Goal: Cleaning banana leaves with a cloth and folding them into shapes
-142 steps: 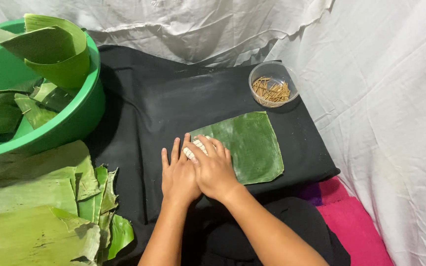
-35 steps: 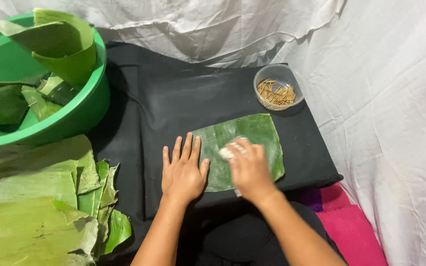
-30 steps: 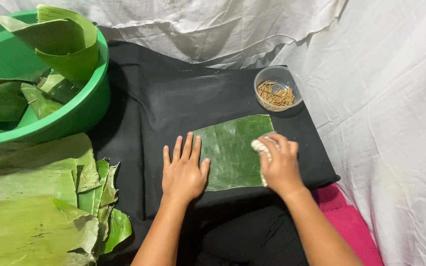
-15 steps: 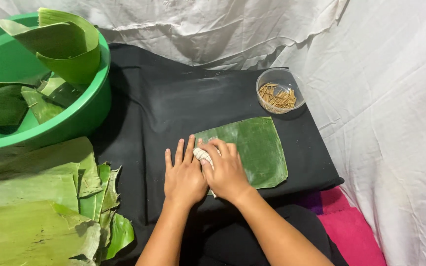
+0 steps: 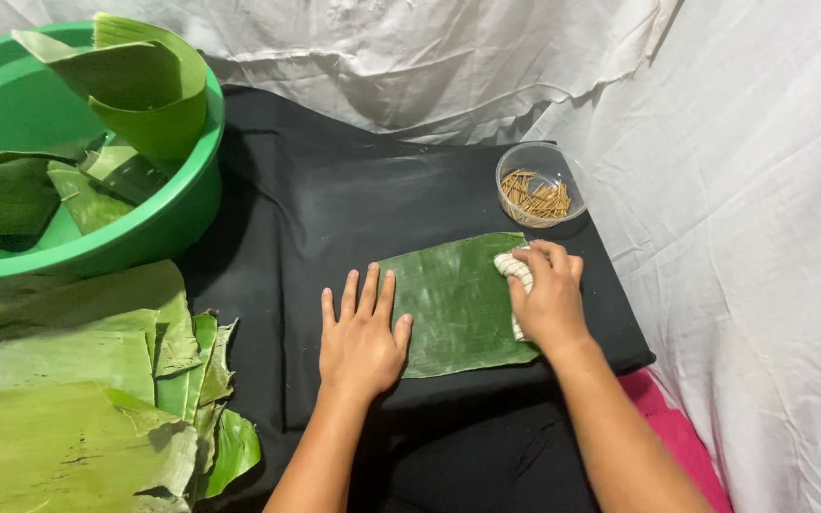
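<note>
**A:** Rectangular green banana-leaf piece (image 5: 458,309), flat on the black cloth-covered table (image 5: 334,199): where does it lie, and what grips it?

**B:** It lies near the front edge of the table, right of centre. Nothing grips it outright. The left hand (image 5: 361,337) rests open, palm down, fingers (image 5: 370,290) spread; its fingertips and thumb press on the leaf's left edge, the palm on the black cloth just beside it.

**A:** And the right hand?

**B:** The right hand (image 5: 548,304) is curled closed over a small bunched off-white cloth (image 5: 513,269), holding it down on the leaf's right edge near the upper right corner. Part of the cloth shows past the fingertips and again below the palm.

**A:** What stands nearest the hands?

**B:** Behind the right hand, near the table's back right corner, a small round clear plastic tub (image 5: 539,183) holds thin pale-brown wooden sticks (image 5: 536,197). It stands apart from the leaf.

**A:** Farther out?

**B:** At the far left, a large round green plastic basin (image 5: 159,233) contains cut and curled green leaf pieces (image 5: 140,90), some standing up above the rim. Below the basin, to the left of the left forearm, lies a stack of larger torn green leaves (image 5: 68,380). White crumpled sheeting (image 5: 734,190) hangs behind and to the right of the table, and a strip of pink fabric (image 5: 672,427) shows at the lower right, beside the right forearm.
</note>
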